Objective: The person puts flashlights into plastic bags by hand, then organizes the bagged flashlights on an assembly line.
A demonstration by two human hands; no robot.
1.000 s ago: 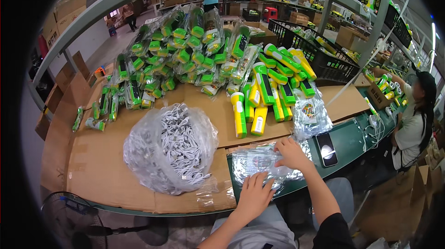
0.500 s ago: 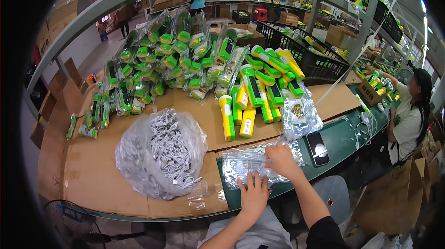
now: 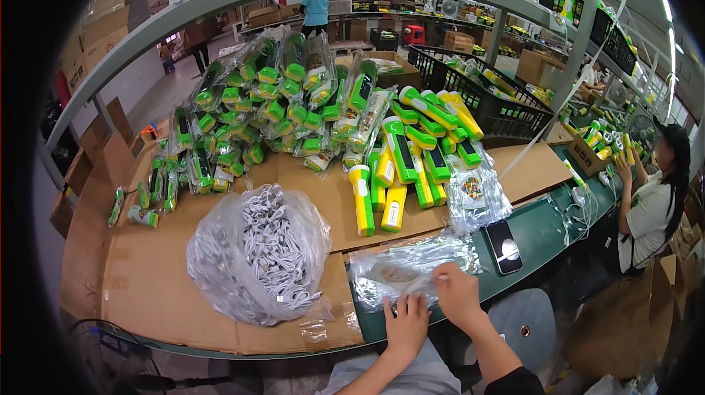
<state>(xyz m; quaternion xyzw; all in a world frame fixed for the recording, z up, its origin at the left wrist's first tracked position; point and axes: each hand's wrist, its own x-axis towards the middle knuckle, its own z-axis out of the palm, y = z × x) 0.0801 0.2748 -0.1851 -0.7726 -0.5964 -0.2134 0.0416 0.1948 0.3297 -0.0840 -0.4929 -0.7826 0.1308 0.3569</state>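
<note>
Drawing nearer the splayed left hand [image 3: 407,327], the right hand [image 3: 459,299], grip together, now pinches a clear bag [image 3: 399,274].

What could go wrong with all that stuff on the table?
The clear plastic bags under the left hand look thin and slippery, so they might slide or crumple. The phone lies close beside them and could get bumped. And the wrapped flashlights are heaped up high, so a few might tumble down.
</note>
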